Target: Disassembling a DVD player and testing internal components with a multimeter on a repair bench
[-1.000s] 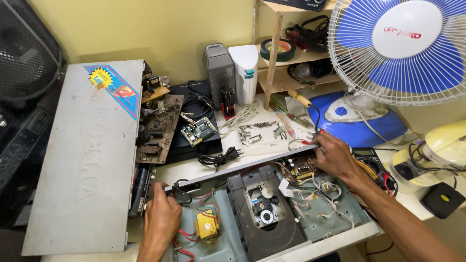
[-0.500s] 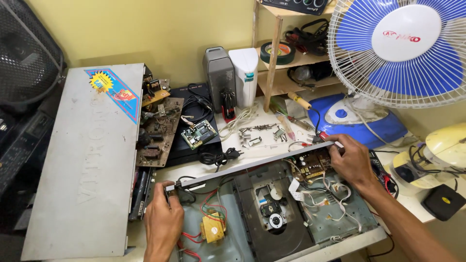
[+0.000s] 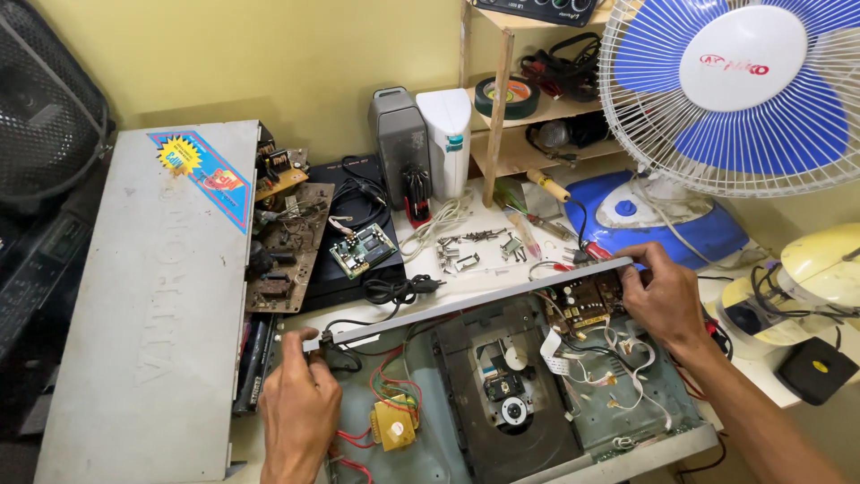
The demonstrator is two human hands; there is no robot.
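Surface: a cluttered white desk [image 3: 466,273] set against a yellow wall [image 3: 269,54], with a wooden shelf unit [image 3: 497,108] standing at its far side.
Room: a dark mesh-fronted object, kind unclear, at the far left; a blue and white table fan [image 3: 743,90] at upper right.
Main item: one opened disc player chassis [image 3: 537,394] at the near desk edge, with its disc drive [image 3: 511,403], a yellow transformer [image 3: 392,423] with red wires, and a brown circuit board [image 3: 587,300] exposed.
Rear panel: one long grey metal strip [image 3: 466,305] running along the far edge of the chassis, raised at a slant from lower left to upper right.
Left hand [image 3: 300,412]: grip closed on the left end of the strip, fingers pinched around it.
Right hand [image 3: 663,296]: grip closed on the right end of the strip, thumb on top, fingers wrapped below.
Cover: one grey metal lid [image 3: 143,305] with a colourful sticker, lying left of the chassis.
Loose boards: three counted, two brown [image 3: 287,242] beside the lid and one small green [image 3: 361,249] on a black box [image 3: 354,224].
Power plug: one black, with cord [image 3: 394,289], just beyond the strip.
Screws and brackets: a scattered group [image 3: 479,246], too small to count.
Upright units: two, one grey [image 3: 399,143], one white [image 3: 448,139].
Tape rolls: one, on the shelf [image 3: 506,97].
Clothes irons: two, one blue [image 3: 654,215], one cream [image 3: 797,287].
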